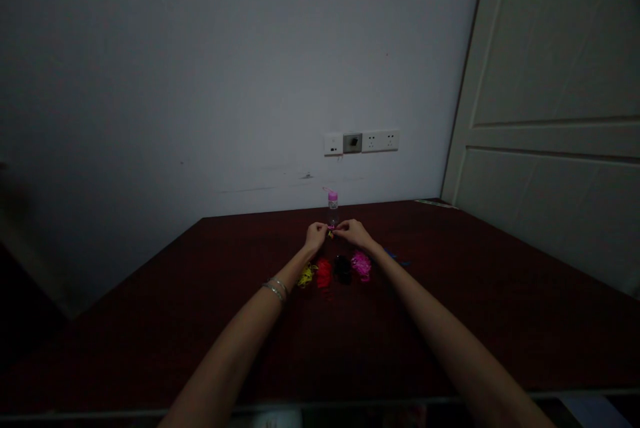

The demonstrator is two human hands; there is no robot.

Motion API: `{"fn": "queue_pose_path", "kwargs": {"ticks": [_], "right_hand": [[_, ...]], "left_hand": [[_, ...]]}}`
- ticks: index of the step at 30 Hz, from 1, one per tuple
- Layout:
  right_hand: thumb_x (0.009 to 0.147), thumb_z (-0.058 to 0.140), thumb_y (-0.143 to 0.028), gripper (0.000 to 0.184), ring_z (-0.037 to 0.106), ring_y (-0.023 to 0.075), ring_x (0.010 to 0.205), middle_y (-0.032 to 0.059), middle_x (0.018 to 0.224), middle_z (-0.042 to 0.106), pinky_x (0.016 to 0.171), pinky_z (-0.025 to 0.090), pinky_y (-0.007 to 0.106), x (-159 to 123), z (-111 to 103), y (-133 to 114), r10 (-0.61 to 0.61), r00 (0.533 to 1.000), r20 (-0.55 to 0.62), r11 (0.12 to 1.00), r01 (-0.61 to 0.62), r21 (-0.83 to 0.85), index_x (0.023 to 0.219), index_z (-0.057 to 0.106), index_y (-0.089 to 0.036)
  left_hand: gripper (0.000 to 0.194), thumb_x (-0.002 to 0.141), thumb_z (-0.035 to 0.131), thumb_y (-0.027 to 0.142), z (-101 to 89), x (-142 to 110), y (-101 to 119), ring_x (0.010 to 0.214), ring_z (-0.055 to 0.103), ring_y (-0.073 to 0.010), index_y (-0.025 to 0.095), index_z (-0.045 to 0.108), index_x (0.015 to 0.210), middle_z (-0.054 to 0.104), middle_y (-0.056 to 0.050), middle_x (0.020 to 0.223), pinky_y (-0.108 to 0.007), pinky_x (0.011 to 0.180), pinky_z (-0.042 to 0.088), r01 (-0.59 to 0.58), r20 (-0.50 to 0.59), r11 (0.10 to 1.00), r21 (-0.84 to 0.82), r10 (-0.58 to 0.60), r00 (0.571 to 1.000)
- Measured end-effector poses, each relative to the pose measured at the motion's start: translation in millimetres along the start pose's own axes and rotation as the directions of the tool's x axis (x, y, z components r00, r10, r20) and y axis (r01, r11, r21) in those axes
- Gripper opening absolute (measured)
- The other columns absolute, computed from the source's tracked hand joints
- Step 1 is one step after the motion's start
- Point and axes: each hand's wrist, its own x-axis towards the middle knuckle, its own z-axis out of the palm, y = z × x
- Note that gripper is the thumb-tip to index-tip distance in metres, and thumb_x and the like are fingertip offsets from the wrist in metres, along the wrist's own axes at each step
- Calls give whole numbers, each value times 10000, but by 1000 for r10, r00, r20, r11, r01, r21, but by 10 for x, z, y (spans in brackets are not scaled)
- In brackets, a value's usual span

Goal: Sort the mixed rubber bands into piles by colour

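A clear bottle [333, 215] with a pink lid and strap stands upright near the wall. Just in front of it, my left hand [316, 235] and my right hand [355, 233] come close together, each with its fingers pinched. Between the fingertips is a small pink rubber band [331, 227], with a bit of yellow below it; whether it goes around the bottle I cannot tell. Nearer me lie loose heaps of rubber bands: yellow [307, 275], red [324, 273], black [343, 269] and pink [361, 265]. A few blue strands [406, 263] lie beyond my right forearm.
The dark red tabletop [240, 241] reaches back to a pale wall with a row of sockets [380, 141]. A panelled door [550, 115] rises on the right. A thin flat strip [435, 203] lies at the table's far right edge. The room is dim.
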Motion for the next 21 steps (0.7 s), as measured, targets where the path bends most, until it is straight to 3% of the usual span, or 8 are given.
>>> {"fn": "queue_pose_path", "kwargs": {"ticks": [9, 17, 21], "right_hand": [[726, 610, -369, 263, 621, 161, 686, 56, 688, 692, 573, 416, 197, 2, 59, -20, -13, 999, -46, 997, 16, 72, 722, 717, -128], [700, 619, -318, 202, 622, 156, 686, 51, 718, 693, 596, 422, 199, 19, 38, 68, 11, 1000, -27, 1000, -11, -12, 745, 722, -150], [700, 614, -367, 238, 624, 163, 714, 53, 758, 692, 595, 417, 208, 9, -5, 121, 43, 999, -19, 995, -45, -95, 795, 718, -175]], "left_hand": [[165, 778, 508, 143, 56, -84, 88, 715, 607, -128, 84, 662, 768, 681, -95, 797, -213, 664, 453, 2, 30, 999, -35, -1, 1000], [170, 790, 496, 148, 48, -60, 124, 662, 590, -112, 80, 653, 793, 668, -84, 770, -202, 624, 445, -7, 15, 999, -53, 8, 1000], [211, 802, 504, 225, 16, -58, 94, 590, 572, -108, 86, 657, 842, 637, -54, 653, -198, 571, 431, 35, -4, 994, -102, -36, 999]]}}
